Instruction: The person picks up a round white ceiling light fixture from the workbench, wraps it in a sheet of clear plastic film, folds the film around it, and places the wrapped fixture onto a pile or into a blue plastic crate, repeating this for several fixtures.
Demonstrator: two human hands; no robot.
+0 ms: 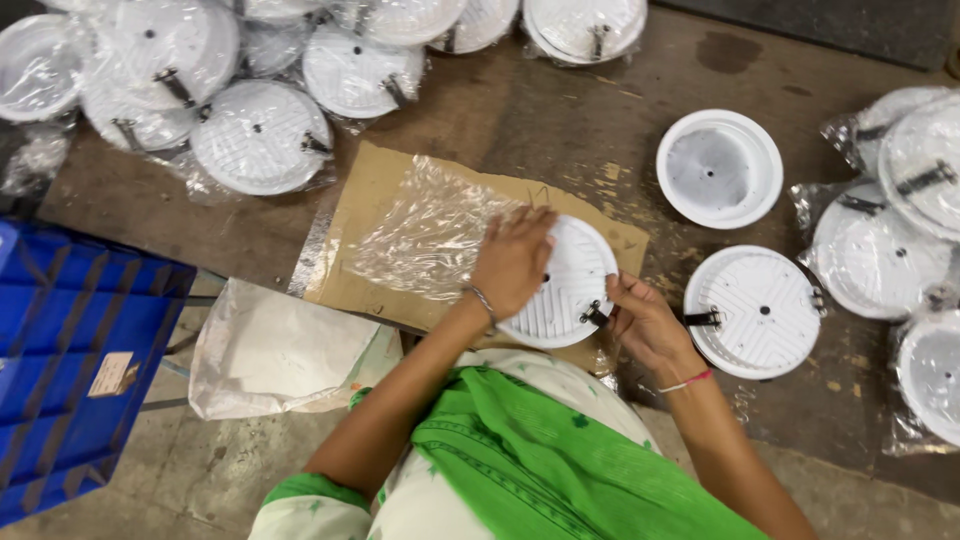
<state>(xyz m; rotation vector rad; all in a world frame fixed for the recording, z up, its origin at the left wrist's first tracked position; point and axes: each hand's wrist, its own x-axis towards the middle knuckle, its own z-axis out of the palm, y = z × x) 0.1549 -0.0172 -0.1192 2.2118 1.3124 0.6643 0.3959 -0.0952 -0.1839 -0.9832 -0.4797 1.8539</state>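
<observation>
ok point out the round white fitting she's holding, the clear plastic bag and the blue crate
round white fitting [570, 275], head view, ribbed back
clear plastic bag [425, 230], head view, crinkled middle
blue crate [70, 350], head view, slatted side

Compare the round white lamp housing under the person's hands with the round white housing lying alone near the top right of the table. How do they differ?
The held housing shows a ribbed back with a dark spring clip; the lone housing shows a smooth grey disc inside a white rim, with no clip in sight. The left hand and right hand touch the first; nothing touches the second. The first lies on cardboard, the second on bare table. Both are round and white.
</observation>
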